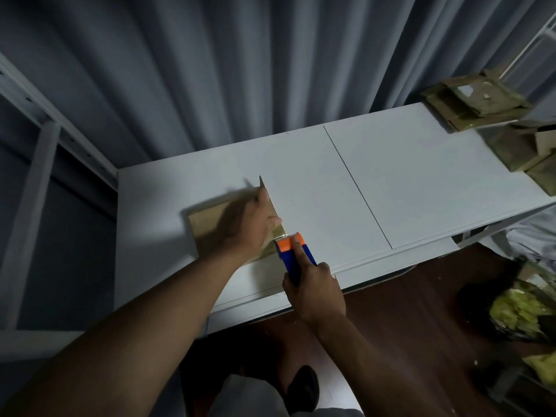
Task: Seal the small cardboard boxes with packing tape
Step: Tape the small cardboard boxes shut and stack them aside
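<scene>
Left hand (255,222) presses flat on the small cardboard box (210,224), which lies at about nine o'clock on the white bench (421,176), near its front edge. That grip is spread, fingers laid over the lid, thumb poking toward three o'clock. Right hand (314,288) has its grip wrapped tight round the blue handle of the tape dispenser (293,254), whose orange head sits right at the box's near right corner. A short strip of tape (278,231) runs from the dispenser up under the thumb.

By my reading, this box is mid-seal: tape is laid across it, and the strip looks about ready to be cut off. Whether the other seams are taped, I cannot tell; the hand and shadow hide most of the lid.

Away at two o'clock, on the far right end of the bench, sits a stack of flat cardboard boxes (475,100), blurred, with glossy tape showing on some. More cardboard (529,155) lies at three o'clock. Which are finished I cannot say.

Nothing crowds the working box. Grey curtain (240,70) behind, yellow-green bagged stuff (517,308) on the floor at four o'clock.
</scene>
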